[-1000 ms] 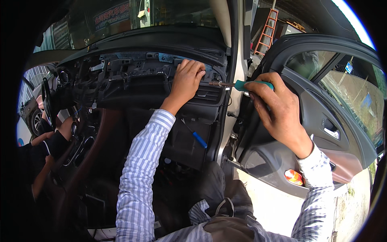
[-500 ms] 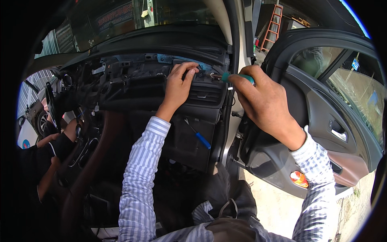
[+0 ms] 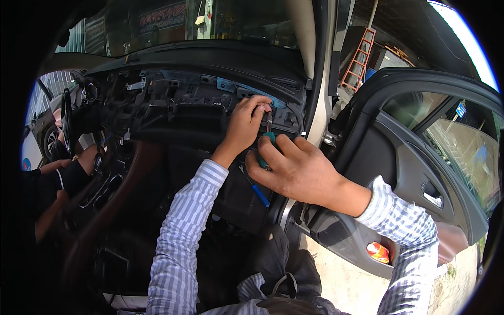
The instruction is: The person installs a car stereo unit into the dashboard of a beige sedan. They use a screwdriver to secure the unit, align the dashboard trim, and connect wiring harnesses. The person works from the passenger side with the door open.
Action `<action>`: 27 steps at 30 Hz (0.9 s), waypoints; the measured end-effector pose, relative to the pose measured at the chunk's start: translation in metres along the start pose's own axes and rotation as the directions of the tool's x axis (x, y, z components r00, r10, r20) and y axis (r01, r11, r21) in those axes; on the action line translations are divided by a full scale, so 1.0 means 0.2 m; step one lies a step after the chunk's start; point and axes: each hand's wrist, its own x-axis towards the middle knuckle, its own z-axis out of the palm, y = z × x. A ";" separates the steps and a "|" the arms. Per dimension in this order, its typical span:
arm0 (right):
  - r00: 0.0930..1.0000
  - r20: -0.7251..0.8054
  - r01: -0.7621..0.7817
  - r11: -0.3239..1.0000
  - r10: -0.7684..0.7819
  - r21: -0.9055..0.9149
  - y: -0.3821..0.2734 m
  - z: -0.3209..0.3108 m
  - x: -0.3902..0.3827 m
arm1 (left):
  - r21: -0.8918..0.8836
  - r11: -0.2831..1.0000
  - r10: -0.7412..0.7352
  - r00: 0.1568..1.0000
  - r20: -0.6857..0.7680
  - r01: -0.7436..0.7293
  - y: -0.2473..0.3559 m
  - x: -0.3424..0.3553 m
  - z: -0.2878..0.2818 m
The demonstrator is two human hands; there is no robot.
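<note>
My right hand (image 3: 304, 170) grips the green handle of a screwdriver (image 3: 269, 125), its metal shaft pointing up and away toward the dashboard. At the shaft's far end, my left hand (image 3: 245, 125) has thumb and fingertips pinched together. Whatever lies between those fingertips is too small and too covered to make out. Both hands are over the right end of the dashboard (image 3: 191, 118), whose trim is off, exposing black brackets and a blue strip (image 3: 227, 85). Below the hands, a second screwdriver with a blue handle (image 3: 261, 196) rests on a dark panel.
To the right, the car door (image 3: 399, 157) stands open, with an orange-red package (image 3: 378, 252) in its pocket. Another person (image 3: 60, 181) sits at the left beside the steering wheel (image 3: 65, 123). An orange ladder (image 3: 359, 59) leans outside.
My right hand has moved left and nearer, swinging the green screwdriver from pointing left to pointing away from me. Its tip has come to my left fingertips. The whole view has shifted slightly.
</note>
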 end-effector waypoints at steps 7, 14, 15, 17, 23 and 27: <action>0.965 0.229 -0.108 0.989 0.129 -0.102 0.01 -0.06 0.12 | -0.011 0.999 -0.049 0.998 0.047 0.049 -0.03 0.01 -0.02; 0.937 0.344 0.117 0.985 -0.067 -0.128 -0.08 -0.10 0.10 | -0.041 0.998 -0.040 0.999 0.032 0.041 0.01 0.00 0.01; 0.948 0.317 0.086 0.986 -0.037 -0.143 -0.07 -0.09 0.11 | -0.039 0.998 -0.054 0.998 0.038 0.055 -0.01 0.00 0.01; 0.934 0.338 -0.044 0.975 0.118 -0.217 -0.08 -0.07 0.13 | -0.061 0.997 -0.036 0.999 0.036 0.039 -0.03 0.01 0.00; 0.917 0.369 0.223 0.961 -0.149 -0.166 -0.08 -0.13 0.17 | 0.020 0.999 -0.033 0.999 0.018 0.032 0.00 -0.03 0.01; 0.933 0.319 0.229 0.960 -0.168 -0.163 -0.08 -0.10 0.16 | 0.135 0.988 0.077 0.996 -0.032 -0.072 0.01 -0.02 -0.01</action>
